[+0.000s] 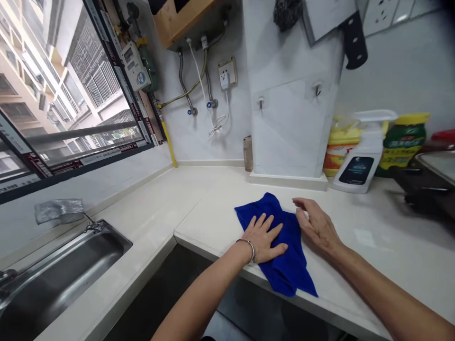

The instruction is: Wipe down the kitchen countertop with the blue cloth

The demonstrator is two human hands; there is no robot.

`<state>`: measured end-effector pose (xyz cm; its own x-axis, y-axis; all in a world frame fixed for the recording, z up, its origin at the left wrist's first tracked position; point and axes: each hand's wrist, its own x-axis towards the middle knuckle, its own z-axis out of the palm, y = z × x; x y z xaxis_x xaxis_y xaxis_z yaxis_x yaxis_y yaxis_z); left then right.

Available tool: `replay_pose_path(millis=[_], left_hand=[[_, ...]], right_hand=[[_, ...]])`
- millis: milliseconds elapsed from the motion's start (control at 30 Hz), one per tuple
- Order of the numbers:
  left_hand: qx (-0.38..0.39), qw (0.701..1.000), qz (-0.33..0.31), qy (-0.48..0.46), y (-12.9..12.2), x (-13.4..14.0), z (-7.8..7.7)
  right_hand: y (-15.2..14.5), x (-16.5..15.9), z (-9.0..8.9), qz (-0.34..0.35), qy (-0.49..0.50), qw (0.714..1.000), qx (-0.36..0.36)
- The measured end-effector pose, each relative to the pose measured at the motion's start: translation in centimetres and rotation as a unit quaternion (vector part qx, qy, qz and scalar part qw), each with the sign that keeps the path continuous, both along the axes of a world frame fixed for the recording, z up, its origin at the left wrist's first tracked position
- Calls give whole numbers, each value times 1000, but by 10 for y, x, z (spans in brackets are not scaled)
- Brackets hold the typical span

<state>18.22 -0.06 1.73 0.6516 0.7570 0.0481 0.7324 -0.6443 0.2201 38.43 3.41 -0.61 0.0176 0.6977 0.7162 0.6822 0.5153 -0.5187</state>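
A blue cloth (289, 237) lies on the white countertop (209, 213), its lower corner hanging over the front edge. My left hand (265, 237), with a bracelet at the wrist, rests flat on it, fingers spread. Just right of the cloth, my right hand (318, 227) stands on its side with fingers curled toward the thumb. A small white bit shows between thumb and fingers, too little to name.
A steel sink (71, 279) with a plastic-wrapped faucet (60, 210) is at left. Behind the counter stand a brown bottle (248, 154), a white spray bottle (360, 156) and a green-yellow container (403, 142). A cleaver (330, 23) hangs above; a black-handled pan (419, 187) sits at right.
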Motion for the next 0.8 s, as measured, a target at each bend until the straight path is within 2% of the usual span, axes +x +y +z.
replay_pose_path(millis=[100,167,200,300,400,500,600,700,800], left_hand=[[-23,996,-19,-79,-1,-18,9],[-17,988,-16,-154,-9,-46,22],[-2,981,10,-194,-15,-65,29],[23,962,95,-254,-41,-136,50],[6,940,171,-295,-76,-209,59],[-59,910,223,-345,-112,-264,52],[-78,907,227,-346,-143,-294,37],[-109,927,178,-311,-165,-300,20],[-130,953,103,-253,-180,-288,10]], right_hand=[[-18,-19,9,112,-34,993,-4],[-29,-30,9,165,-92,982,-13],[-33,-33,6,180,-126,975,-20],[-36,-39,-4,182,-227,954,-65],[-33,-44,-12,134,-308,937,-95],[-39,-55,-14,35,-344,935,-83],[-52,-63,-11,-35,-372,925,-67],[-59,-62,-5,-27,-401,913,-67],[-57,-60,-1,-19,-402,913,-61]])
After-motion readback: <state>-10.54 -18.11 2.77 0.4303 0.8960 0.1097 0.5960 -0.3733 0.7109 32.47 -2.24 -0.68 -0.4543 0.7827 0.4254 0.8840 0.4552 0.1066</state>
